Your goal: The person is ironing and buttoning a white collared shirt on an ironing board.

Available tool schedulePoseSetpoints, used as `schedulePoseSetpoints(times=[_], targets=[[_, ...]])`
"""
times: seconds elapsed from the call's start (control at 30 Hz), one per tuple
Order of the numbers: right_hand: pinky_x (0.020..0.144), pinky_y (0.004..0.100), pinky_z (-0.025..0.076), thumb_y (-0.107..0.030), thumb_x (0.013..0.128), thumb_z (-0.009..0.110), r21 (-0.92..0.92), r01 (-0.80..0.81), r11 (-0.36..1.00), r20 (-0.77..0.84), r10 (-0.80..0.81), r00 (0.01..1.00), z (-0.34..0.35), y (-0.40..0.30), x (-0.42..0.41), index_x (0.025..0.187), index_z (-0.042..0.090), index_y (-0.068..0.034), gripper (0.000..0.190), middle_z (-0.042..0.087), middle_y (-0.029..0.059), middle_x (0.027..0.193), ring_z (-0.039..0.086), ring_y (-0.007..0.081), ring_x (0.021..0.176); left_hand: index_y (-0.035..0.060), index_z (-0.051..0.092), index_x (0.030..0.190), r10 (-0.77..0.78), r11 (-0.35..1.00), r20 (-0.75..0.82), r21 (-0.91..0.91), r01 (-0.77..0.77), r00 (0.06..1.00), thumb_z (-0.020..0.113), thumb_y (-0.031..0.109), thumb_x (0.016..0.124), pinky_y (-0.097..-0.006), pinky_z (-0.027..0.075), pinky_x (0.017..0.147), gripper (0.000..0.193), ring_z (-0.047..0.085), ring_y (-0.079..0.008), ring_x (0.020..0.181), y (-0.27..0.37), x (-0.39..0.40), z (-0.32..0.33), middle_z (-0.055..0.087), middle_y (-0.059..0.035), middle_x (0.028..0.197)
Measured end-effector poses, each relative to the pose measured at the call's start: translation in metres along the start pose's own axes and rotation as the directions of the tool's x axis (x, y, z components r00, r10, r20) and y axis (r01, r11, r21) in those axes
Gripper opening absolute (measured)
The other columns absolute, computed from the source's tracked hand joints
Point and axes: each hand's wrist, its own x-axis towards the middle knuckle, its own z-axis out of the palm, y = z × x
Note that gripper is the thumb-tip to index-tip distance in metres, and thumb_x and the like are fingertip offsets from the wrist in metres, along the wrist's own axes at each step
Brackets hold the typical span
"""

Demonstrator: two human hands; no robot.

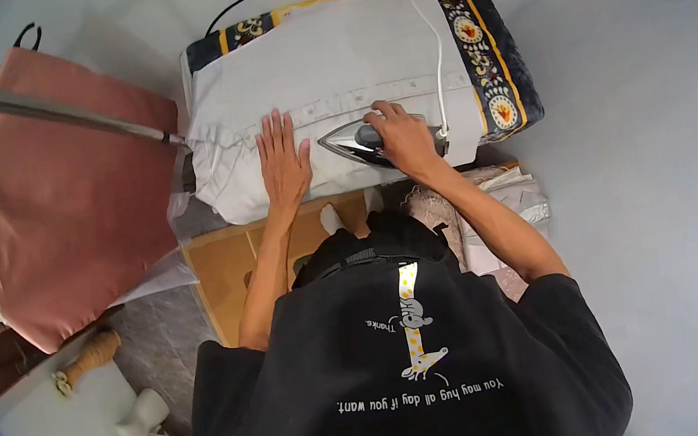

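Note:
A white buttoned shirt (325, 59) lies spread over a padded surface wrapped in a dark patterned blanket (488, 62). My right hand (405, 138) grips the handle of a clothes iron (351, 143), whose pointed tip faces left, just below the shirt's button placket (358, 98). Flat on the cloth to the left of that tip rests my left hand (283, 160), palm down, its fingertips reaching the placket. Around the shirt's left end the fabric is wrinkled. From the iron's heel a white cord (438, 56) runs up across the shirt to the far edge.
At the left hangs a pink cloth (81, 190), with a metal pole (69, 114) slanting over it toward the shirt. A black cable (235, 1) rises behind the blanket. Folded, plastic-wrapped fabrics (510, 207) are stacked below right. Cardboard (221, 271) covers floor by my feet.

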Motion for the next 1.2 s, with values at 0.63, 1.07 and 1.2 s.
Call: schedulePoseSetpoints(times=[0.63,1.07,1.2], targets=[[0.090,0.0449,0.054,0.003,0.072,0.070,0.117,-0.162,0.980,-0.035,0.167,0.985,-0.032,0.082,-0.028,0.117,0.064,-0.005,0.046,0.063,0.0098,0.127,0.062,0.0360,0.113,0.0032,0.051,0.147,-0.033,0.987,-0.027,-0.158,0.028,0.999,0.046,0.018,0.104,-0.0521,0.020,0.124,0.045,0.030,-0.0358,0.151,-0.017,-0.008,-0.036,0.044,-0.0137,0.158],[0.079,0.0472,0.058,0.004,0.078,0.061,0.093,0.146,0.985,0.003,-0.147,0.989,0.045,-0.120,0.072,0.103,0.066,-0.004,0.026,0.062,0.0119,0.119,0.065,0.0339,0.107,0.0013,0.056,0.142,-0.184,0.956,-0.329,-0.278,0.091,0.926,0.027,0.025,0.111,-0.0509,0.019,0.124,0.048,0.032,-0.0347,0.151,-0.055,-0.037,-0.118,0.049,-0.0121,0.155],[0.078,0.0466,0.059,0.001,0.081,0.063,0.093,0.393,0.915,0.121,-0.402,0.907,0.038,-0.123,0.074,0.105,0.066,-0.003,0.025,0.060,0.0152,0.120,0.063,0.0344,0.110,0.0002,0.057,0.140,-0.216,0.944,-0.329,-0.313,0.110,0.919,0.028,0.024,0.110,-0.0517,0.020,0.124,0.048,0.032,-0.0359,0.151,-0.066,-0.050,-0.115,0.049,-0.0128,0.155]])
